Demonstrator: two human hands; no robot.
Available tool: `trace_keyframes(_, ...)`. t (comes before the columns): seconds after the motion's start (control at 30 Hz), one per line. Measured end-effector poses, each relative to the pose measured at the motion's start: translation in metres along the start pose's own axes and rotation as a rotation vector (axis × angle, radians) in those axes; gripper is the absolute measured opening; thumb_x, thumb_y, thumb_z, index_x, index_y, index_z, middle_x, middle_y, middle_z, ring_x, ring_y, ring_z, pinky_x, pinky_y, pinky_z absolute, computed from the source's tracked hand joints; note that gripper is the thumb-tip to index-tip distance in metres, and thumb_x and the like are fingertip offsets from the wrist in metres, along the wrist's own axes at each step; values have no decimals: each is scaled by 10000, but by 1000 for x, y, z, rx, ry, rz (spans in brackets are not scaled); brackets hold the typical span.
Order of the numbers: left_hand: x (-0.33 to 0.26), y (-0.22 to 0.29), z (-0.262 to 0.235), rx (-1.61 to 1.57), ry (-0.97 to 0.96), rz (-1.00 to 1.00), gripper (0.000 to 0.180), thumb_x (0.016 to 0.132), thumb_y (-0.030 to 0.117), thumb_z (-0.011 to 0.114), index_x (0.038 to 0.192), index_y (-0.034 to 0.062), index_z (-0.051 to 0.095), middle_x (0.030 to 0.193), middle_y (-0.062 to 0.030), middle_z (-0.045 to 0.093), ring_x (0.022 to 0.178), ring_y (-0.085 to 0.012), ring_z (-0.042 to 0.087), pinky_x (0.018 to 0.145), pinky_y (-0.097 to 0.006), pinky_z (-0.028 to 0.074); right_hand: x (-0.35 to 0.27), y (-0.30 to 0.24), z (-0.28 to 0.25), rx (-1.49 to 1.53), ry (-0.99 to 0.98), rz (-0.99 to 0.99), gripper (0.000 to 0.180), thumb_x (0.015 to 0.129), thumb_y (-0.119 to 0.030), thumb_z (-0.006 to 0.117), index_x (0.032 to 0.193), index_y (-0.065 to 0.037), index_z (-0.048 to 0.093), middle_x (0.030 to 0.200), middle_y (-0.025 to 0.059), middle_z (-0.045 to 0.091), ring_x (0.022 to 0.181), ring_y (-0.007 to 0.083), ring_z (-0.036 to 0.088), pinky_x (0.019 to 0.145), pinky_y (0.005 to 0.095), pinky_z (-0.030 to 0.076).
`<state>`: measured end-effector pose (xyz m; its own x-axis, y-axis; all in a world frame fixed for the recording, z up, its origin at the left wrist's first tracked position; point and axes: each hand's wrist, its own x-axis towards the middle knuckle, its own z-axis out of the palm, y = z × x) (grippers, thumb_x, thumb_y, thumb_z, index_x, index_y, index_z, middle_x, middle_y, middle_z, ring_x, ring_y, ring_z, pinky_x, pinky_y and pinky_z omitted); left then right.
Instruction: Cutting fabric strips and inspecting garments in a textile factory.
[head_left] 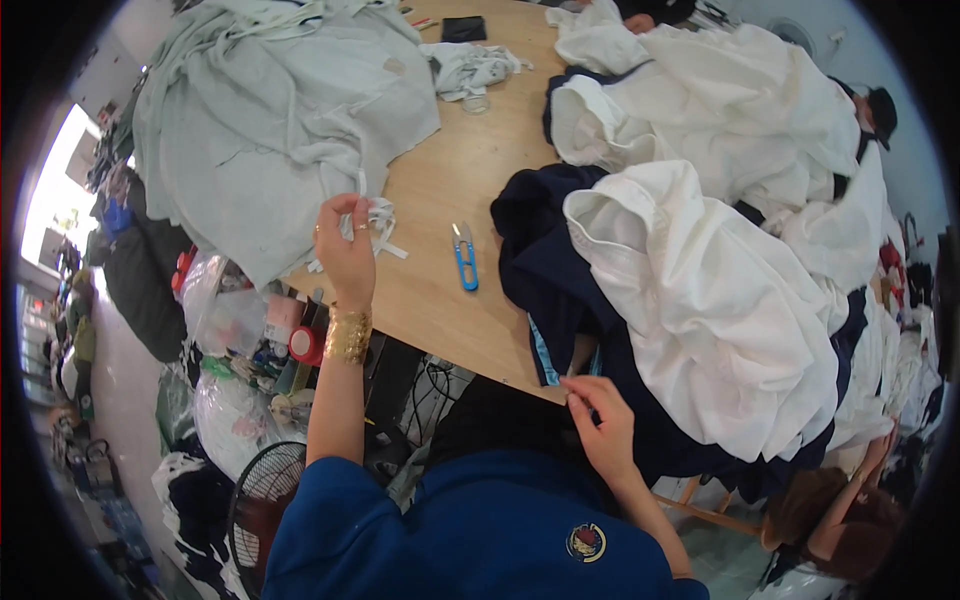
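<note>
My left hand [345,245], a wide gold band on its wrist, is raised over a small heap of white fabric scraps [382,222]. Its fingers are pinched together; whatever is between them is too small to make out. At the table's front edge my right hand [602,425] closes its fingertips on the lower corner of a navy garment [545,235] with light blue trim. Blue-handled thread snips [466,260] lie on the table between my hands, touched by neither. White garments [700,310] are heaped over the navy one.
Pale grey-green cloth [280,130] covers the left of the wooden table [430,300]. A black flat item [463,29] and a crumpled printed cloth [475,68] lie at the far side. A fan [265,500] and plastic bags [235,410] stand at lower left. Other people are at the right.
</note>
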<state>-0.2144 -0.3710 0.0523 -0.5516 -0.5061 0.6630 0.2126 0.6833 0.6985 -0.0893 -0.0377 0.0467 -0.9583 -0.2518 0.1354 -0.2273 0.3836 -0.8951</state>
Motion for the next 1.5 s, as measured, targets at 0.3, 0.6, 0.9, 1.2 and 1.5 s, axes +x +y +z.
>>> trace_keyframes(0.3,-114,181,22,-591,-1139,-56,124,787,35,645,909,31,624,765,-41,628,650,-83,593,574,-203,454,18,-38,-35,404,232,-148,350,845,-54,543,1194,-25,534,1052,92,583,813,115,553,701,226,436)
trace_keyframes(0.6,-167,159,42,-642,-1507,-316,153,847,121,577,949,25,638,753,-66,644,640,-114,611,606,-236,471,-66,8,-128,506,771,161,270,938,-176,404,911,61,532,668,122,593,631,199,592,639,321,491)
trace_keyframes(0.9,-212,151,-8,-754,-1790,-532,142,843,165,597,864,26,621,680,-28,629,587,-78,591,547,-210,448,-77,4,-134,534,258,289,299,937,-214,461,952,62,577,495,-27,378,405,45,320,402,201,289)
trace_keyframes(1.2,-195,137,-4,-895,-1533,-733,149,853,179,596,852,32,618,638,-3,584,574,-46,538,522,-188,425,-45,-38,-121,-184,-431,269,99,687,-95,688,755,-23,677,628,38,454,561,137,423,497,249,313)
trace_keyframes(1.5,-195,160,42,-988,-1608,-496,156,848,185,605,869,31,613,723,-18,624,644,-61,579,586,-220,458,-43,-63,-180,-348,517,409,179,855,-30,500,1001,-36,602,593,-76,334,514,9,275,463,172,196)
